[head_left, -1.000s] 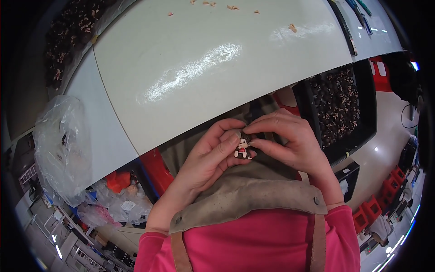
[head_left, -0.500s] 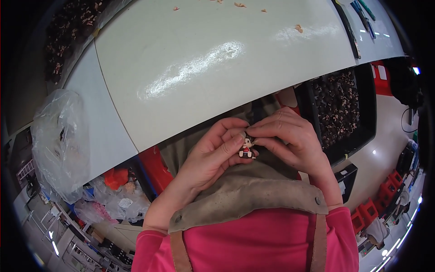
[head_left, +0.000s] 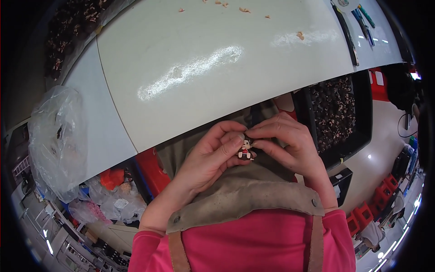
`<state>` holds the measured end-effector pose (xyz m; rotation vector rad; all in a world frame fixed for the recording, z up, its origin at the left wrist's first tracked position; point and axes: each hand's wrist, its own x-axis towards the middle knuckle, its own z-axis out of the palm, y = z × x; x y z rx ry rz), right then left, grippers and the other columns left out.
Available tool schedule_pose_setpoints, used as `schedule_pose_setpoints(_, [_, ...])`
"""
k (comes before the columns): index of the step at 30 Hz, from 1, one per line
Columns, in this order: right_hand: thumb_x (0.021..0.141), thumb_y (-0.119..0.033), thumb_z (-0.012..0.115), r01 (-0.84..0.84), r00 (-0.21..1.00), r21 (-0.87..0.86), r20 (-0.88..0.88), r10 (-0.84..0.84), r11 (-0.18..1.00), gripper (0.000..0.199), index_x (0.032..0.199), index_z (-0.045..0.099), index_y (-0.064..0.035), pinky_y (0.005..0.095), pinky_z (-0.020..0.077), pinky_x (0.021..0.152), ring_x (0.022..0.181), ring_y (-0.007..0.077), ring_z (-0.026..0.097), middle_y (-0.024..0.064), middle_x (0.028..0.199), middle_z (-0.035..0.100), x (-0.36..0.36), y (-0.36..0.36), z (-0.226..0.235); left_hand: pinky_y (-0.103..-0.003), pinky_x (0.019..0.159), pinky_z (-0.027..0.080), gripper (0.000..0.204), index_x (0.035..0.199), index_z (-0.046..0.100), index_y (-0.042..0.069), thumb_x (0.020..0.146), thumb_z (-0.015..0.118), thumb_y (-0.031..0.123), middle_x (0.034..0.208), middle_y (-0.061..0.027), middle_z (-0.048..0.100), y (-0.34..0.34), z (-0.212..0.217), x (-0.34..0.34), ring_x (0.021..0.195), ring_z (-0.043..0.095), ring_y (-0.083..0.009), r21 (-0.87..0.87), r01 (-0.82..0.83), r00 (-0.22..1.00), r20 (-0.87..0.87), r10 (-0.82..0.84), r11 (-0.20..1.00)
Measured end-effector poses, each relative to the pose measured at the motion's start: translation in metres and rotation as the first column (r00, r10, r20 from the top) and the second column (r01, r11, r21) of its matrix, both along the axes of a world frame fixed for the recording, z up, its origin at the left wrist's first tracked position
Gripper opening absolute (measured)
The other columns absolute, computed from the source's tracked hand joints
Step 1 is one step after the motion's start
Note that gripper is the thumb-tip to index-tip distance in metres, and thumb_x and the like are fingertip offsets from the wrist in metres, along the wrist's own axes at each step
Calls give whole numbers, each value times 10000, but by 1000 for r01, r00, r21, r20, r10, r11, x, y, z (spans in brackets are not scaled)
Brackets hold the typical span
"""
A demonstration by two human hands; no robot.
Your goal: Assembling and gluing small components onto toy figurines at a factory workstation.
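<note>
Just off the table's front edge, above my apron, I hold a small toy figurine (head_left: 245,152) with dark hair, a pale face and a bit of red on its body. My left hand (head_left: 216,149) is closed around it, thumb on its side and fingers behind. The fingers of my right hand (head_left: 287,138) are bent in a pinch at the figurine's head and right side. Fingertips cover part of the head, so I cannot make out the exact contact there.
Small peach-coloured scraps (head_left: 244,10) lie on the pale table (head_left: 204,90). A black crate (head_left: 369,109) of dark pieces stands right; another heap of dark pieces (head_left: 68,36) is far left. Clear plastic bags (head_left: 59,145) hang at left. Pens (head_left: 362,22) lie far right.
The figurine has turned and tilted slightly between my fingers. Both hands keep their hold in nearly the same place; the whole view has shifted a little.
</note>
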<state>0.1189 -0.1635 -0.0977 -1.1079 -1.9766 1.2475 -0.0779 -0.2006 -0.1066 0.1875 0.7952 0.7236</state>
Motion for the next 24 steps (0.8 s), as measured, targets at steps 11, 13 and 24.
schedule_pose_setpoints(11, [657,-78,747,-81,994,-52,-78,77,995,427,1053,592,-41,332,461,831,1002,245,552,111,1111,548,-1,-2,2,-298,846,498,308,1210,438,44,923,491,140,1080,-83,565,0,1,-1,980,588,-178,10,-34,999,16,34,999])
schedule_pose_setpoints(13, [640,-108,770,-87,993,-52,-80,82,995,496,1089,570,-49,334,455,847,1047,247,526,111,1162,510,-6,-3,-3,-305,851,495,325,1225,421,46,922,493,138,1101,-84,554,1,1,0,996,582,-186,31,-28,999,26,27,999])
schedule_pose_setpoints(24, [665,-212,766,-9,998,-6,-64,8,1000,521,1102,553,-23,338,440,875,1056,255,515,124,1117,522,-16,-5,-14,-397,899,472,362,1271,339,0,936,393,126,1184,-186,487,3,-1,-3,1094,528,-309,-46,-77,996,32,78,996])
